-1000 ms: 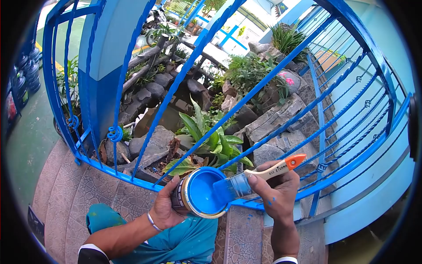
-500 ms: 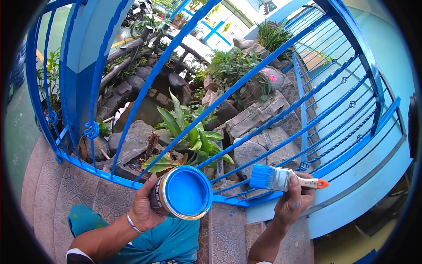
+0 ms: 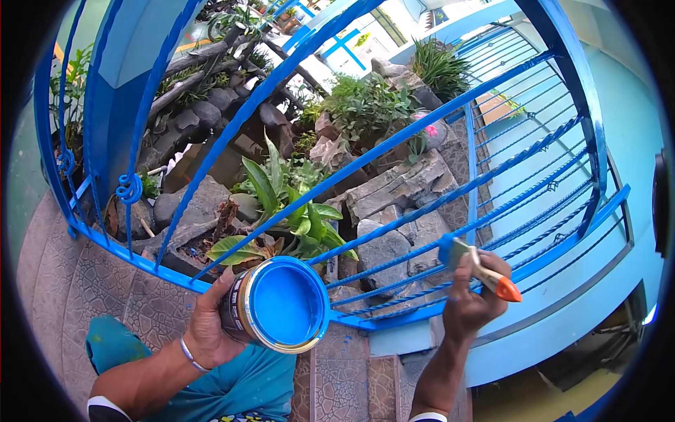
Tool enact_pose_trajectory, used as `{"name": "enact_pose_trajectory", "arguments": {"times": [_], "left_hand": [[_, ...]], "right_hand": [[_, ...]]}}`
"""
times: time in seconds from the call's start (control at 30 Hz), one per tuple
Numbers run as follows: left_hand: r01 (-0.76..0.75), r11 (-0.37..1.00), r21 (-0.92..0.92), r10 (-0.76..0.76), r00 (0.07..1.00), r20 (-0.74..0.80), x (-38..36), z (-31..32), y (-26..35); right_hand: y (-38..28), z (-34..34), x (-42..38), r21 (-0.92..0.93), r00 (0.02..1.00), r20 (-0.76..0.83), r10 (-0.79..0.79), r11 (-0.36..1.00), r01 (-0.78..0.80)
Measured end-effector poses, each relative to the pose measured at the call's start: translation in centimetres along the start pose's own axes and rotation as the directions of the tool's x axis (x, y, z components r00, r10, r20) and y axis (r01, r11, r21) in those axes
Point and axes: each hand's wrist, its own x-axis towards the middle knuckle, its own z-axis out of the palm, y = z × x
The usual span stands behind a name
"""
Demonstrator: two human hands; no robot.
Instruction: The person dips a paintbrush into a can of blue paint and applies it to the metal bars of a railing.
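Blue paint fills most of an open paint can (image 3: 287,304), tilted a little so its inside shows. My left hand (image 3: 213,320) is wrapped round the can's left side, thumb near the rim. A paintbrush (image 3: 485,273) with a pale, orange-tipped handle is gripped in my right hand (image 3: 472,299). Its blue-coated bristles point up and left and overlap the lower bars of the blue metal railing (image 3: 429,204) in this view. The can sits in front of the railing's bottom rail.
Behind the bars lie large rocks (image 3: 404,190), a broad-leaved plant (image 3: 302,221) and a small pond (image 3: 214,165). A blue pillar (image 3: 130,77) rises at left. Patterned tile steps (image 3: 337,383) run below, and a light blue curved wall (image 3: 548,316) lies at right.
My right hand has turned the paintbrush from lying sideways to pointing away at the railing bars, and moved it slightly up. The can stays in my left hand; the view has shifted slightly.
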Motion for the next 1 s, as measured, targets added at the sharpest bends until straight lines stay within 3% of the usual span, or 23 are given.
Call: {"name": "enact_pose_trajectory", "arguments": {"times": [0.1, 0.2, 0.27, 0.4, 0.43, 0.53, 0.57, 0.67, 0.8, 1.0], "left_hand": [[-0.012, 0.999, 0.035, 0.012, 1.0, -0.016, 0.1, 0.3, 0.0], [-0.018, 0.996, 0.092, 0.022, 0.999, -0.035, 0.1, 0.2, 0.0], [-0.007, 0.996, 0.09, 0.009, 1.0, -0.027, 0.0, 0.1, 0.1], [-0.018, 0.996, 0.083, 0.019, 1.0, -0.013, -0.1, -0.1, 0.3], [-0.025, 0.996, 0.083, 0.026, 1.0, -0.01, -0.1, -0.1, 0.4], [-0.044, 0.995, 0.088, 0.044, 0.999, -0.004, -0.2, 0.0, 0.6], [-0.05, 0.995, 0.09, 0.05, 0.999, -0.001, -0.2, 0.0, 0.7], [-0.071, 0.994, 0.082, 0.072, 0.997, -0.007, -0.5, 0.2, 1.0], [-0.086, 0.994, 0.069, 0.088, 0.996, -0.021, -0.6, 0.2, 1.4], [-0.093, 0.992, 0.083, 0.096, 0.995, -0.032, -1.0, 0.0, 1.5]], "right_hand": [[-0.1, -0.4, 1.1, -0.114, 0.975, -0.131, -0.181, 0.98, 0.166], [-1.9, -0.3, 0.3, -0.282, 0.888, 0.227, -0.399, 0.846, 0.452], [-3.6, 0.4, -1.3, -0.335, 0.822, 0.474, -0.316, 0.798, 0.5], [-4.2, 1.5, -4.6, -0.145, 0.646, 0.679, -0.35, 0.798, 0.585], [-4.3, 1.3, -5.0, -0.086, 0.637, 0.693, -0.337, 0.839, 0.537], [-4.0, 0.2, -2.8, -0.084, 0.766, 0.575, -0.287, 0.911, 0.404], [-3.2, -0.2, -2.1, -0.151, 0.824, 0.493, -0.279, 0.905, 0.397], [-2.3, -0.7, 0.3, -0.399, 0.854, 0.353, -0.382, 0.764, 0.507], [-3.2, 0.7, -0.9, -0.37, 0.727, 0.611, -0.314, 0.698, 0.613], [-4.6, 4.3, -8.1, -0.092, 0.591, 0.729, -0.346, 0.806, 0.585]]}}
